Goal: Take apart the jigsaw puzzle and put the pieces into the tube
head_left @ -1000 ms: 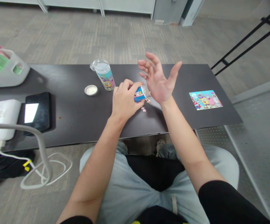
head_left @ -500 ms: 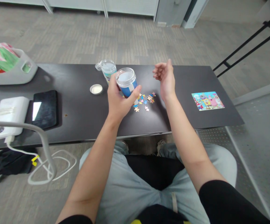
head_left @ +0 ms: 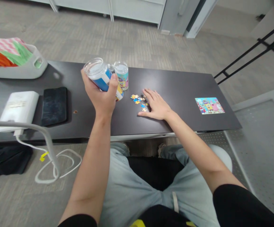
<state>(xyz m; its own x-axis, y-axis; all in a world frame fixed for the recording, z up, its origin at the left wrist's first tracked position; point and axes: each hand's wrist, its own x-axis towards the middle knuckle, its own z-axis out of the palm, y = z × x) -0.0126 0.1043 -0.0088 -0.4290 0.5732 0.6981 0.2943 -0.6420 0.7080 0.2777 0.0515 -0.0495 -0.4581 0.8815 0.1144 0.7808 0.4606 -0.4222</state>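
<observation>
My left hand (head_left: 100,94) is wrapped round a clear jar (head_left: 101,77) with a blue and yellow label, held tilted above the table with its open mouth up. Flat over the tabletop lies my right hand (head_left: 157,105), fingers stretched out, at the right side of a small heap of jigsaw pieces (head_left: 137,99). Its palm and fingers hide some of the pieces. Behind the heap stands a second clear jar (head_left: 122,75) with a cartoon label, upright on the table. A picture card (head_left: 209,105) with cartoon figures lies to the right.
On the dark table (head_left: 179,91), a black phone-like slab (head_left: 54,105) and a white power bank (head_left: 20,107) with a cable (head_left: 36,146) lie at left. A white basket (head_left: 30,67) with coloured cloth stands at the back left. A grey curved tube (head_left: 44,135) crosses the lower left.
My left hand has carried the jar to the left, away from the pieces. My right hand has come down from the air to the table beside the heap. The view has shifted slightly.
</observation>
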